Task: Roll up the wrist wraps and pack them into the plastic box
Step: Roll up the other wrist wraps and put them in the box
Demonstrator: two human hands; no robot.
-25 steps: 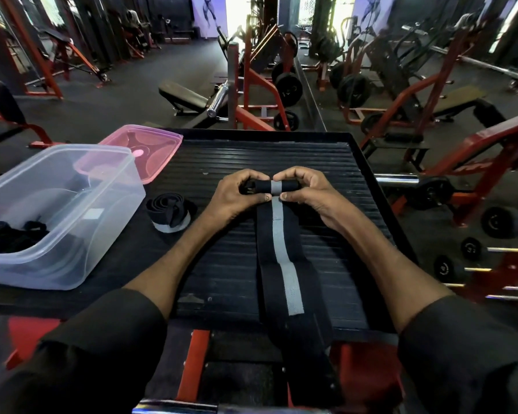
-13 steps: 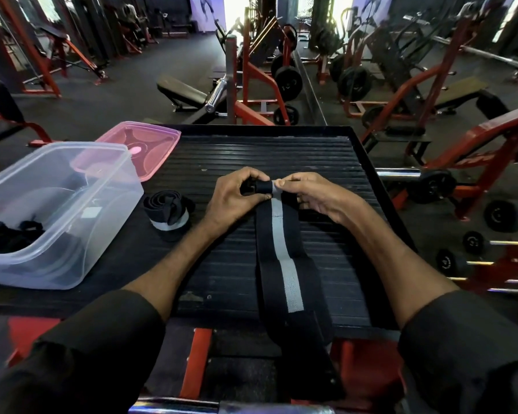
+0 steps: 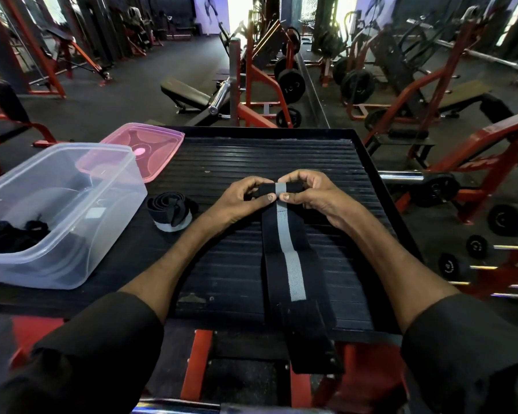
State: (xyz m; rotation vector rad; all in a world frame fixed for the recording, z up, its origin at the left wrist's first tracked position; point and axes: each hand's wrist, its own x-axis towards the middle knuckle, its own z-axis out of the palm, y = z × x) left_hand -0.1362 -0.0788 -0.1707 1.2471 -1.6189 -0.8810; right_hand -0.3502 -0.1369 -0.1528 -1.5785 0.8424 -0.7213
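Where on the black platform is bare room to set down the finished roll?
Bare: the ribbed platform beyond both hands, and between rolled wrap and left hand. Crowded: plastic box and pink lid on the left, unrolled wrap down the middle.

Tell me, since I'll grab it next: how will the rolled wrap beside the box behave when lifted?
The rolled wrap is soft fabric, so it will probably squash under a grip. Its coils look loose with nothing visibly fastening them, so it may unwind. It is likely light.
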